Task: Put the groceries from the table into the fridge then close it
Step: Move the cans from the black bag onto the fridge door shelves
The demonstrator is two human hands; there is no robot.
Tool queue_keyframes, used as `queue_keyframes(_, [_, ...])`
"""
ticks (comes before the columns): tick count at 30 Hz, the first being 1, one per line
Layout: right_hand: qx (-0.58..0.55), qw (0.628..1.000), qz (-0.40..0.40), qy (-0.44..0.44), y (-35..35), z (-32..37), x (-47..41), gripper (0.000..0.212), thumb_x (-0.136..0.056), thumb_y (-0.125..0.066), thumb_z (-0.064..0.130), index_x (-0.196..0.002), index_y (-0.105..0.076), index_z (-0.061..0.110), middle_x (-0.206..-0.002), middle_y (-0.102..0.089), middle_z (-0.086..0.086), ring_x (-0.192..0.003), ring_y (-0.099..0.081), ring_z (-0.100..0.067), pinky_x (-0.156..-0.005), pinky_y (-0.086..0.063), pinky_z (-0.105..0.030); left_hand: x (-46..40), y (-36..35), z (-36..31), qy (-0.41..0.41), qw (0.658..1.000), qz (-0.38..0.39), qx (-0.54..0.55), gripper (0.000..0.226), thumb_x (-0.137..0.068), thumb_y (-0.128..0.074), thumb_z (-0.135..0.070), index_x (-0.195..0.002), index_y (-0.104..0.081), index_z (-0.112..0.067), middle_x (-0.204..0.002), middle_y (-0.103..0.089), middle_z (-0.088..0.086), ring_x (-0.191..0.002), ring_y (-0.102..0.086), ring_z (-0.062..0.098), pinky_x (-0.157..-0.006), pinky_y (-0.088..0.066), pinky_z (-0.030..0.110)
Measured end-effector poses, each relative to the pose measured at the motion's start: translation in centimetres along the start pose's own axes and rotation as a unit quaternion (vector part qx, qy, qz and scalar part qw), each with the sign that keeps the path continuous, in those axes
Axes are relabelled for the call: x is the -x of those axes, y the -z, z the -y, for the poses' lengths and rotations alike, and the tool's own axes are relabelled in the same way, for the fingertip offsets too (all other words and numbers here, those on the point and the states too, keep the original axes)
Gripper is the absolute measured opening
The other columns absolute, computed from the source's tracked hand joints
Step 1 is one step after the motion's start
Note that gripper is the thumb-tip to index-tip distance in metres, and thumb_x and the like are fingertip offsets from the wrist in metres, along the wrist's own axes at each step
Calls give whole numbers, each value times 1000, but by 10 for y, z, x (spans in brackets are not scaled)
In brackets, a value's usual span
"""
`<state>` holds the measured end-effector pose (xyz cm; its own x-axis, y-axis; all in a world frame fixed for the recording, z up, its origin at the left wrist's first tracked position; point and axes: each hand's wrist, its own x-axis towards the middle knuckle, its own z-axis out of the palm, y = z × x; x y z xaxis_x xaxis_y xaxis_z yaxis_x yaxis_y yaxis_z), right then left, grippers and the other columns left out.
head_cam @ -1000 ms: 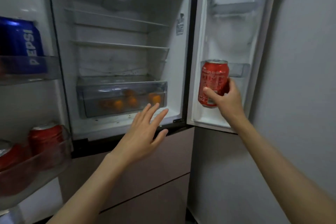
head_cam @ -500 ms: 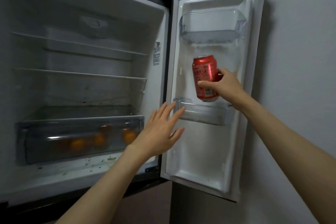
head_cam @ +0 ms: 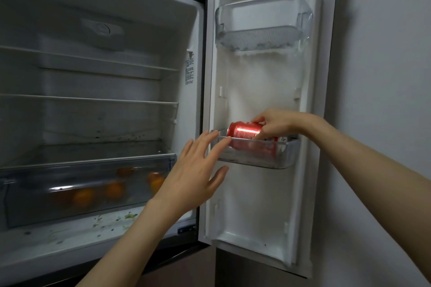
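Arms reach forward from below toward the open fridge [head_cam: 100,109]. Nearest, the left hand [head_cam: 196,177] is spread flat with straight fingers, holding nothing; its fingertips [head_cam: 213,134] are at the left end of the lower door bin [head_cam: 254,154], though whether they actually touch the rim is hard to tell. That clear bin hangs on the inside of the open door [head_cam: 261,91] and holds a red can [head_cam: 245,131], which lies tilted on its side, top end pointing left and poking above the rim. The right hand [head_cam: 277,123] comes in from the right, its grip closed round the can's upper right end, fingers curled over it. Left of the door, low in the fridge body, a clear drawer [head_cam: 88,184] holds several oranges [head_cam: 84,197], blurred through the front. Crumbs and green scraps lie on the ledge in front of the drawer. Higher on the door, the upper door bin [head_cam: 261,32] shows nothing inside. Two shelves [head_cam: 93,100] span the cabinet behind.
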<state>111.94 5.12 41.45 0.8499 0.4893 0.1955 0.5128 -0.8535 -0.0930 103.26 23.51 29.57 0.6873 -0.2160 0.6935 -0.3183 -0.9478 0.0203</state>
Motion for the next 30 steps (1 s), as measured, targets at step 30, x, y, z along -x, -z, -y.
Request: queue_keyframes(30, [-55,940,-229,247,-190,252,133,70,-90,-38,59,-148,-17,26,-157,-14,-6,-145,-6,-25,-113,4,-49,271,137,63,241,948,-36,-203,61,-87,-31,-51,-141,-32,-22,-150,-32,11,-140,-8,31,-106,-16,55])
